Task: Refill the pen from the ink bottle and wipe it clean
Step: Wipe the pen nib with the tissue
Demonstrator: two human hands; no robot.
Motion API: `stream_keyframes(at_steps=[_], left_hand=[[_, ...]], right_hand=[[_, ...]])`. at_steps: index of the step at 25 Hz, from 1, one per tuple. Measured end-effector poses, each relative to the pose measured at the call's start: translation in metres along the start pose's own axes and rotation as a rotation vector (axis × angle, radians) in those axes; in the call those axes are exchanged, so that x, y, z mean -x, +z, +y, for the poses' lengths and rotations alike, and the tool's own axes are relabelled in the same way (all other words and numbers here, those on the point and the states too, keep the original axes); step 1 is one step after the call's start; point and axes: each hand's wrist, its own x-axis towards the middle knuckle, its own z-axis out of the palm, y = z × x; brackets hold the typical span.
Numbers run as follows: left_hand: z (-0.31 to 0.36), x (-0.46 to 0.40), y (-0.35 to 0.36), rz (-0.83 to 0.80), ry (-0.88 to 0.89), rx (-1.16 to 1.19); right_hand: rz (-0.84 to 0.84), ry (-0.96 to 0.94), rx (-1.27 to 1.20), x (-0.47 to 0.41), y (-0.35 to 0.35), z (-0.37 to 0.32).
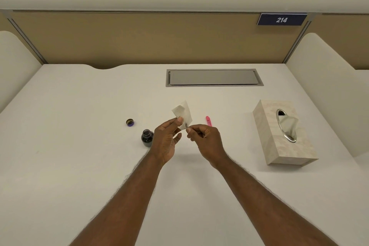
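My left hand pinches a folded white tissue between thumb and fingers above the desk. My right hand grips the pen, of which only the small dark tip shows, touching the tissue's lower edge. The open ink bottle, dark glass with dark ink, stands just left of my left hand. Its purple cap lies upside down further left. A pink pen part lies on the desk behind my right hand.
A beige tissue box with a tissue sticking out lies at the right. A grey cable hatch is set into the white desk at the back. Partition walls close the back and sides.
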Motion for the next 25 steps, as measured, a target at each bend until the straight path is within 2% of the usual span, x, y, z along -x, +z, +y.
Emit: stream_keyframes(at_steps=[13, 25], left_hand=[[0.0, 0.0, 0.001, 0.118, 0.022, 0.012], [-0.003, -0.003, 0.001, 0.146, 0.041, -0.05]], right_hand=[[-0.098, -0.073, 0.126, 0.001, -0.007, -0.004], [-0.294, 0.22, -0.13, 0.002, -0.019, -0.003]])
